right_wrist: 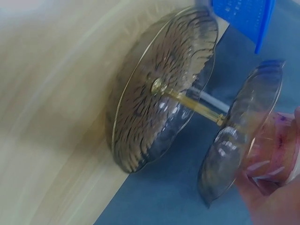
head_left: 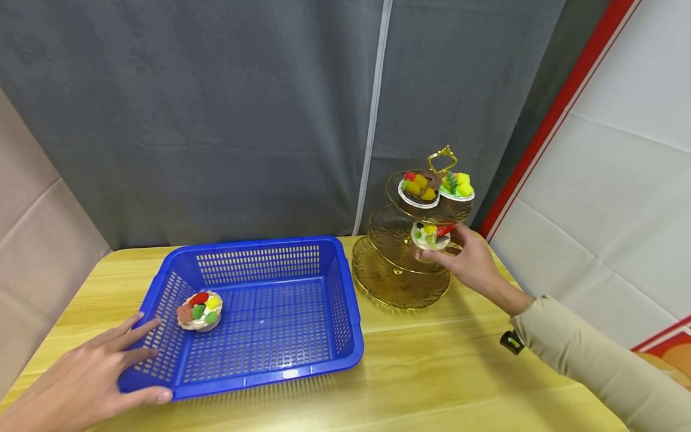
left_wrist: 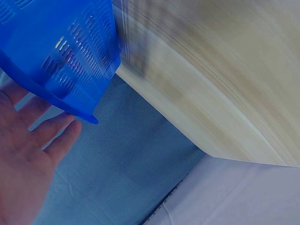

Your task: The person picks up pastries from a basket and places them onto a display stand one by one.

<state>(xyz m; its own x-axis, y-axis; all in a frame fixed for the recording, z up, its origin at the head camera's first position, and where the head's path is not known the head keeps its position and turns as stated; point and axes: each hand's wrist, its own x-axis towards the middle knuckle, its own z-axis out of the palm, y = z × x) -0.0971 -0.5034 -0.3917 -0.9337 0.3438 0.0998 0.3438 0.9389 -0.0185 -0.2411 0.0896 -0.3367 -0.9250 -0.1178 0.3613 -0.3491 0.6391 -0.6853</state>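
Note:
My right hand [head_left: 477, 264] holds a cream-topped cupcake [head_left: 429, 238] between thumb and fingers at the middle tier of a three-tier cake stand [head_left: 399, 291]. Red, yellow and green fruit pieces decorate that cupcake; in the right wrist view its brownish cup [right_wrist: 272, 149] is against the tier. With fingers spread and fairly straight, my left hand [head_left: 94, 372] lies along the left rim of a blue plastic basket [head_left: 259, 245]. The left wrist view shows those fingers [left_wrist: 49, 129] at the basket's rim. Inside the basket, near its left wall, sits another fruit-topped cupcake [head_left: 200, 312].
On the stand's top tier are a chocolate cupcake [head_left: 418, 193] and a green-topped one [head_left: 456, 187], beneath a gold ring handle [head_left: 442, 159]. A grey curtain [head_left: 243, 120] hangs behind the wooden table [head_left: 410, 372]. White panels with red edging [head_left: 556, 120] stand at the right.

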